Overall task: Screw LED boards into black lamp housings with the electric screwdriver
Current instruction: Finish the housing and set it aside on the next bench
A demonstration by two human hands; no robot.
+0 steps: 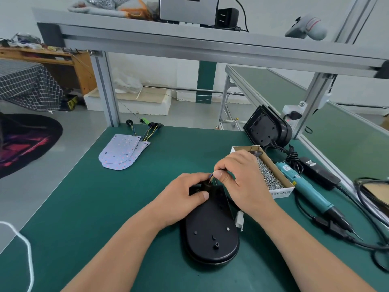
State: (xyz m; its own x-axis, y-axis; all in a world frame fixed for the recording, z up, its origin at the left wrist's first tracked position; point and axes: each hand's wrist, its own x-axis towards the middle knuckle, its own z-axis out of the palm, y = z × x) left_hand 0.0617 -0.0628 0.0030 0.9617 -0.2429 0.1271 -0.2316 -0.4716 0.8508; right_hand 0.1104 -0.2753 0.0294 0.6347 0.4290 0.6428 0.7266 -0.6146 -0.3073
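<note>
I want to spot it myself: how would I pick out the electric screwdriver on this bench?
Go to the right edge of the green table, past the cardboard box of screws. The electric screwdriver lies there alongside the box. Unlike the black power brick and cables beside it, it is teal, pen-shaped, tapering to a black tip.

Head camera looks forward and down, close over green table [126,207].
</note>
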